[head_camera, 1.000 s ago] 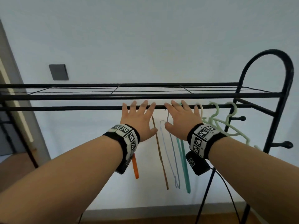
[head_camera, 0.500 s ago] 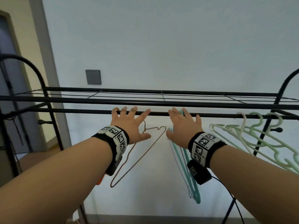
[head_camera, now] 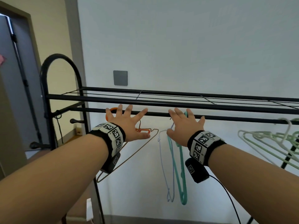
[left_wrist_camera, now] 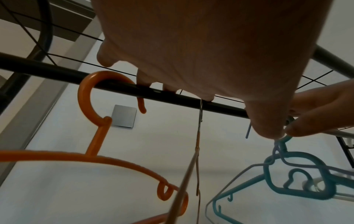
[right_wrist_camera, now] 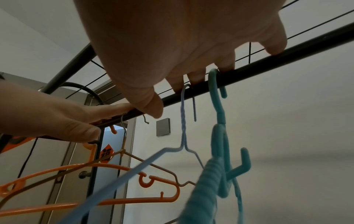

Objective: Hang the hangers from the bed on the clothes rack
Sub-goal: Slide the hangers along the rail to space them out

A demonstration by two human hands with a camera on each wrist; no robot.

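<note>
The black clothes rack's hanging rail (head_camera: 226,118) runs across the head view. My left hand (head_camera: 127,120) and right hand (head_camera: 184,123) reach up with fingers straight and spread, fingertips on the rail. An orange plastic hanger (left_wrist_camera: 86,97) hooks the rail at my left fingers, with a brown wire hanger (head_camera: 139,152) beside it. By my right fingers hang a lilac wire hanger (right_wrist_camera: 182,121) and a teal hanger (right_wrist_camera: 216,106). Neither hand grips a hanger.
Several pale green hangers (head_camera: 267,139) hang further right on the rail. A wire shelf (head_camera: 178,97) lies just above the rail. The rack's arched left end (head_camera: 59,59) stands by a door frame. A grey wall plate (head_camera: 120,77) is behind.
Both hands have slid left along the rail, away from the pale green hangers. The orange, brown, lilac and teal hangers went with them, and the brown one has swung to face me.
</note>
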